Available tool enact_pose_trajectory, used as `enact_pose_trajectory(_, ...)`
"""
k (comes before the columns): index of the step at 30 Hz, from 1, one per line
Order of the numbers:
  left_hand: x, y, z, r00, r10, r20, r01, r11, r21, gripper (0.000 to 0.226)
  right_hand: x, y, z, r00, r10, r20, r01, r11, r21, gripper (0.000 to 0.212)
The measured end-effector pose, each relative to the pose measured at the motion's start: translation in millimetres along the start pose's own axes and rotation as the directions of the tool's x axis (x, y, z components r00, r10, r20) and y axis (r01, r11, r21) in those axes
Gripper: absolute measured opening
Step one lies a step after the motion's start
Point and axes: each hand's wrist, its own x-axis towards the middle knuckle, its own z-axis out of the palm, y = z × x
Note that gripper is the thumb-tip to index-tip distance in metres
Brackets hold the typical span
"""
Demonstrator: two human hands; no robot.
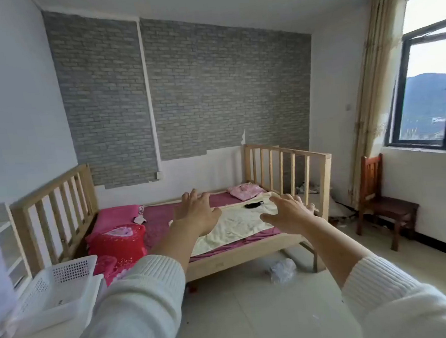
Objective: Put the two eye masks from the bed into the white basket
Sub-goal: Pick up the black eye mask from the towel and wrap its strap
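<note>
A black eye mask (254,205) lies on a cream towel (236,226) on the small wooden bed (249,254). A pale patterned item (140,219), possibly the other eye mask, rests on the magenta sheet by the pink pillow. The white basket (64,288) stands at the lower left, nothing visible inside. My left hand (196,214) and my right hand (288,211) are stretched out in front of me, fingers spread, holding nothing. Both hover in the air short of the bed. The right hand appears just right of the black mask.
A red quilt (117,244) and pink pillow (118,215) lie at the bed's left end, pink clothing (246,191) at its far right. A crumpled plastic bag (281,270) lies on the tiled floor. A wooden chair (385,205) stands under the window.
</note>
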Motion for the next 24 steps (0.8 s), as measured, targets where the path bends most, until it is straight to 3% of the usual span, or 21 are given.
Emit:
enact_pose_trajectory(16,84,-28,37,0.999,0.014,0.05,-0.016,0.999,0.042,0.06,92,-20,44,0.999,0.003,-0.036,-0.003,1.0,-0.014,0.074)
enact_pose_trajectory(24,185,-27,85,0.998,0.034,0.059,-0.036,0.999,0.039,0.06,192,2,71,0.998,-0.006,-0.07,0.003,0.999,-0.043,0.072)
